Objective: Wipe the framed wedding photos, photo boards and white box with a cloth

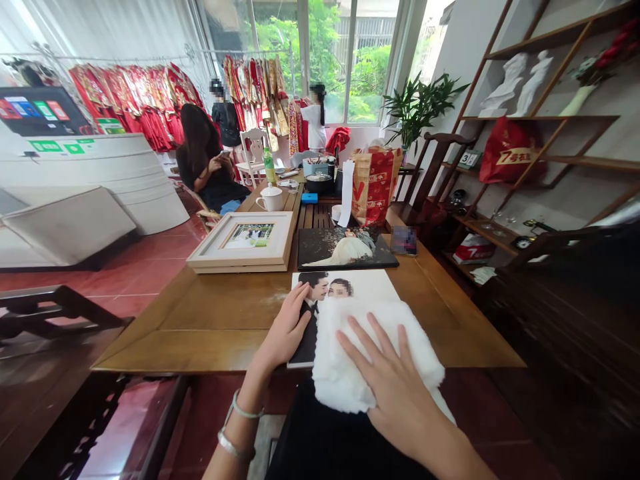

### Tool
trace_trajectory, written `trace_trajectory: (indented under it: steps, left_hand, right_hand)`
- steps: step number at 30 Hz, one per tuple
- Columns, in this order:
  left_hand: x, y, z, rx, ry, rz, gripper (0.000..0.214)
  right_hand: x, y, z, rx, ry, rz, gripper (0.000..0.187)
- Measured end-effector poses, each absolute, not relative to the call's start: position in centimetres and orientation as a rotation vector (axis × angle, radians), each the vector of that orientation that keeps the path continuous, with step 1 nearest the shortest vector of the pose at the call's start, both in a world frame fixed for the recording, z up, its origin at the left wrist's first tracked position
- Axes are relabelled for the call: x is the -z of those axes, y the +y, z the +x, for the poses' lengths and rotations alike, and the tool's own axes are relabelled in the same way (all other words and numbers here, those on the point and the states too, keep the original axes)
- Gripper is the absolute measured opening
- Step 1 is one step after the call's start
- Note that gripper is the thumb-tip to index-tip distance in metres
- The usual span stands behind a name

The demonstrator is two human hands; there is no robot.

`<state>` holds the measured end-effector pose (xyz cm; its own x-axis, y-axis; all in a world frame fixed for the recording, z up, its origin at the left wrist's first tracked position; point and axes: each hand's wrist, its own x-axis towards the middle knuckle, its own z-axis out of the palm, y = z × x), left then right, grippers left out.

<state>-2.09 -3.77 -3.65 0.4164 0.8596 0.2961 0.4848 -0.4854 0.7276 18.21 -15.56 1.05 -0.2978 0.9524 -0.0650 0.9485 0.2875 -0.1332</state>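
Note:
A wedding photo print [367, 283] of a couple lies at the table's near edge, its lower right part hidden under a fluffy white cloth [335, 347]. Fingers spread, my right hand [393, 367] presses flat on top of the cloth. My left hand [287, 330] rests along the photo's left edge, fingers stretched out and holding nothing. Just beyond the print lies a dark photo panel [320, 247] showing a white gown. To its left is a pale wooden frame [213, 257] with a small picture inside, apparently stacked on another.
On the wooden table [210, 333] stand a lidded white mug [271, 197], a green-labelled bottle [269, 165], a red and gold paper bag [375, 183] and a phone [404, 241]. A person [205, 153] sits at the left with a phone. Shelves [555, 120] line the right side.

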Motion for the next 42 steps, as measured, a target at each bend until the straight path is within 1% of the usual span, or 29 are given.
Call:
trace_trajectory:
  steps: [5, 10, 13, 17, 22, 24, 28, 32, 39, 42]
  left_hand:
    - [3.8, -4.1, -2.0, -0.932, 1.130, 2.111, 0.048]
    - [3.5, -4.0, -1.9, -1.025, 1.109, 2.070, 0.046]
    - [3.3, -3.9, -1.9, -1.063, 1.096, 2.071, 0.045]
    - [3.5, -3.8, -1.9, -1.066, 1.116, 2.057, 0.047]
    - [3.8, -3.8, -1.9, -1.046, 1.165, 2.008, 0.047]
    - [3.7, -3.8, -1.8, -1.035, 1.179, 2.004, 0.047]
    - [3.5, -4.0, -2.0, -0.981, 1.183, 2.015, 0.049]
    - [3.5, -4.1, -2.2, -0.921, 1.150, 2.062, 0.050]
    - [3.4, -4.0, -2.1, -0.881, 1.139, 2.135, 0.049]
    - [3.3, -4.0, -2.1, -0.875, 1.135, 2.135, 0.050]
  right_hand:
    - [-1.3, -10.4, 18.4, -0.276, -2.509, -1.767, 0.101]
    - [-2.2, -4.1, 17.6, -0.342, -2.650, -1.581, 0.095]
    - [-2.5, -2.3, 16.8, -0.332, -2.705, -1.497, 0.091]
    - [-2.2, -3.9, 16.2, -0.248, -2.637, -1.556, 0.087]
    - [-1.1, -10.7, 15.1, -0.129, -2.463, -1.715, 0.074]
    - [-0.7, -13.3, 14.4, -0.147, -2.473, -1.682, 0.072]
    - [0.0, -16.0, 13.5, -0.296, -2.536, -1.524, 0.076]
    - [-0.3, -13.7, 14.1, -0.321, -2.548, -1.535, 0.077]
    - [-1.8, -5.1, 16.7, -0.240, -2.389, -1.906, 0.077]
    - [-1.7, -5.4, 17.0, -0.224, -2.428, -1.832, 0.078]
